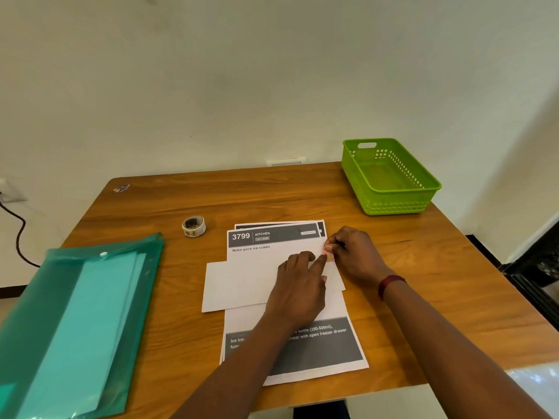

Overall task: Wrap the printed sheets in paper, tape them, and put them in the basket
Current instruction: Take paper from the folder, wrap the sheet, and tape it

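A stack of printed sheets (pixel 272 241) headed "3799 KITCHEN" lies in the middle of the wooden table. A plain white strip of paper (pixel 239 285) lies across the stack. My left hand (pixel 299 285) presses flat on this strip, index finger stretched to its right end. My right hand (pixel 352 255) pinches a small pinkish piece of tape (pixel 329 254) at that same end, touching the left fingertip. The roll of tape (pixel 194 226) stands to the left of the sheets. An empty green basket (pixel 393 201) sits at the far right corner.
A translucent teal folder (pixel 69 322) with sheets inside covers the near left of the table (pixel 423 282). A wall rises right behind the table. A black cable (pixel 18 234) hangs at the far left. The table's right edge drops to the floor.
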